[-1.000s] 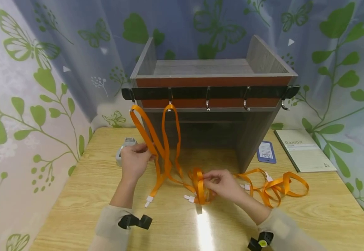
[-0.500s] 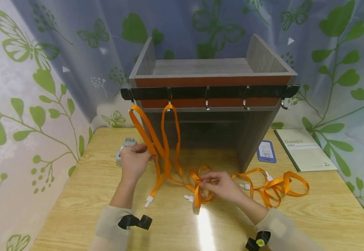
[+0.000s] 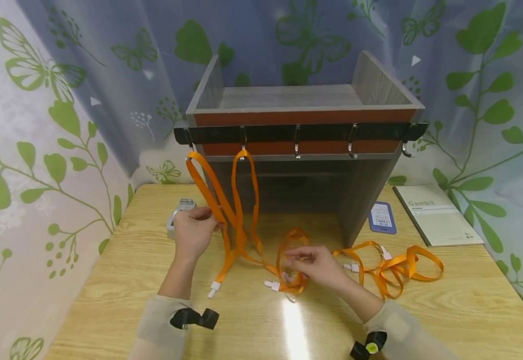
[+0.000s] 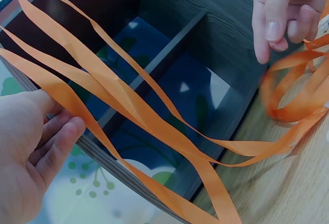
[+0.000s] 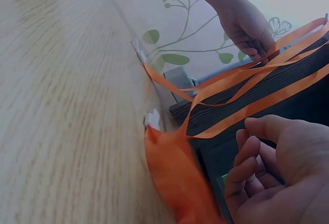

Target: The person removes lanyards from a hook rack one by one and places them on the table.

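Note:
Two orange lanyards hang from metal hooks: the left lanyard (image 3: 201, 179) and the second lanyard (image 3: 255, 200), their lower parts crossing. My left hand (image 3: 195, 230) pinches a strap of the left lanyard; in the left wrist view, that strap (image 4: 67, 93) passes over the fingers. My right hand (image 3: 315, 265) is loosely curled beside a coiled orange strap (image 3: 298, 287) on the table. Between its fingers (image 5: 247, 167) nothing shows in the right wrist view, and the coil (image 4: 280, 111) is blurred in the left wrist view. A white clip (image 3: 272, 285) lies at the coil's left.
A grey wooden shelf unit (image 3: 302, 107) carries a black hook rail (image 3: 270, 133). More orange lanyards (image 3: 396, 272) lie at the right. Behind them are a blue card holder (image 3: 383, 218) and a notebook (image 3: 439, 215). A grey device (image 3: 184, 204) stands behind my left hand.
My right hand had fingers on the bunched orange strap; it has let go, and the loops have spread into a wider coil. My left hand stays at the left lanyard.

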A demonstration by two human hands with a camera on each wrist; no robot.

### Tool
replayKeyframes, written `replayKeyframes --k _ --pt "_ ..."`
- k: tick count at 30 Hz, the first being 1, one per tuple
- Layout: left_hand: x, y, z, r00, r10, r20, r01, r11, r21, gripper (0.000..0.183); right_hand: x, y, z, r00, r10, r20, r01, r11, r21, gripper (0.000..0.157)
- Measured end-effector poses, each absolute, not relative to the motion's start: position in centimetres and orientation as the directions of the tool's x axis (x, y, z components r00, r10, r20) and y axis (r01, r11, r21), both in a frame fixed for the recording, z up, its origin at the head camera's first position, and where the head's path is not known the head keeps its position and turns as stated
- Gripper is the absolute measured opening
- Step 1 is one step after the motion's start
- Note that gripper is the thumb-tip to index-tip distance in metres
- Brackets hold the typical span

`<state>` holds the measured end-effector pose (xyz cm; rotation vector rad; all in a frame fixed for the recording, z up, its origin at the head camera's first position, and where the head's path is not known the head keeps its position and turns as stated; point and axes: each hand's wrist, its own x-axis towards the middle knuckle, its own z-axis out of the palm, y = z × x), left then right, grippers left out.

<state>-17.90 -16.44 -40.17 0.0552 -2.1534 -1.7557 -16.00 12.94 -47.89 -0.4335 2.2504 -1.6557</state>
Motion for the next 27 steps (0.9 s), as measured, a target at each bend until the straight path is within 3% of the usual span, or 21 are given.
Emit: replayKeyframes --k 27 --pt "-18.0 -16.7 -40.4 -0.945 -0.239 0.223 0.166 0.236 0.957 0.021 -16.2 16.3 -39.9 -0.948 -0.28 0.15 -0.236 0.307 -0.922 0.026"
